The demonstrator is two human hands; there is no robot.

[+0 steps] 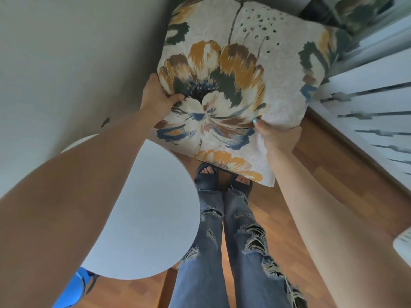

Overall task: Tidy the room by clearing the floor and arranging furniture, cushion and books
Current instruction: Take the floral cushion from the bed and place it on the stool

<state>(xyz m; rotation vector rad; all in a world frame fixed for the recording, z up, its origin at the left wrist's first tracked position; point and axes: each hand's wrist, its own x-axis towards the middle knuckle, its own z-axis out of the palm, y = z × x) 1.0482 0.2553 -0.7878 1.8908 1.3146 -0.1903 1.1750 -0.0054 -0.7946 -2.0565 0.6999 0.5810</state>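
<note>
A square cushion (233, 85) with a big flower print in orange, green and blue is held up in front of me, above the wooden floor. My left hand (158, 96) grips its left edge, thumb pressed into the front. My right hand (275, 135) grips its lower right edge, thumb on the front and fingers hidden behind the fabric. Both arms reach forward from the bottom corners. No books are in view.
A round white table (144, 218) stands close at my left, beside my legs. A white drawer unit (378, 103) with metal handles runs along the right. A grey wall (66, 52) fills the upper left. A blue object (75, 287) lies under the table's near edge.
</note>
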